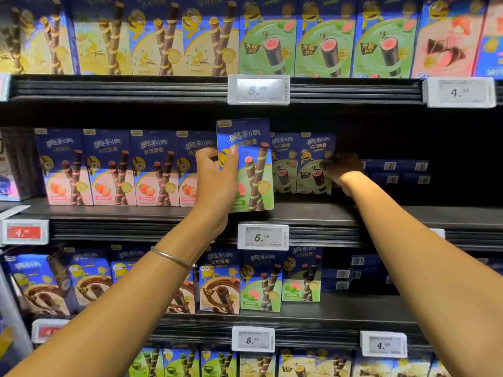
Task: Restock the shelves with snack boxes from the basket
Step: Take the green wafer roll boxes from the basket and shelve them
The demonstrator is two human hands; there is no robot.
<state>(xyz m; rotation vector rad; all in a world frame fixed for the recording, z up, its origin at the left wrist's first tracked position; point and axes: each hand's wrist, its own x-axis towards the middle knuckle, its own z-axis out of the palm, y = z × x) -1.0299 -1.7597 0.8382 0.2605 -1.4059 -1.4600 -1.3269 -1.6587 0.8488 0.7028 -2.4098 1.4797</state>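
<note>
Head view: store shelves filled with rows of blue snack boxes, seen straight on. The left hand (215,180) grips a snack box (250,170), blue on top and green below, with the thumb on its front face and the fingers curled round its left side. The box stands upright at the front edge of the middle shelf (381,213), near the shelf's middle, just above a white price tag (263,237). A thin bracelet (171,257) circles the left wrist.

To the left of the held box stands a row of pink boxes (109,170). Behind it and to the right stand two green boxes (313,164), set further back. The right hand (343,170) reaches deep into the shelf, in shadow, at the right side of those green boxes. Whether it grips or only touches them cannot be told.
</note>
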